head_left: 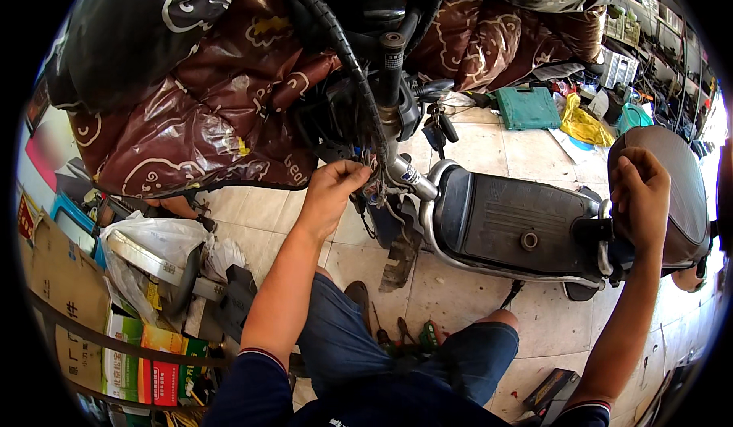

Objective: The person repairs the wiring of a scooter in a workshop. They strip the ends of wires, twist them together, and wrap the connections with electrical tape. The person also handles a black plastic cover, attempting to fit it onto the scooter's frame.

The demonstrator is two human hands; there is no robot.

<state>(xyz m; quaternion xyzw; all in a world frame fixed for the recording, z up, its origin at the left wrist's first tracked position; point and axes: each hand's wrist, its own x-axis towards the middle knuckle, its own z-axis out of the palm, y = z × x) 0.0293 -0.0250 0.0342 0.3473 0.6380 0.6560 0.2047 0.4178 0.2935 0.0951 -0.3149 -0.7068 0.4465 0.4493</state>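
A small electric scooter stands in front of me, its steering stem (391,76) upright and its black footboard (504,221) stretching right to a brown seat (672,190). My left hand (336,186) is closed in a pinch at a bundle of exposed wires (376,182) beside the frame tube. The fingertips appear to grip a wire there. My right hand (640,190) is raised before the seat with its fingers curled together. Whatever it may hold is too small to make out. A ring-shaped part (529,240) lies on the footboard. Below the wires hangs a dirty, torn-looking flap (400,260).
Brown quilted covers (191,133) drape over the handlebar area. On the tiled floor are a green tool case (528,108), a yellow bag (586,121) and several hand tools (405,337) between my feet. Cardboard boxes (69,289) and a white plastic bag (164,236) crowd the left.
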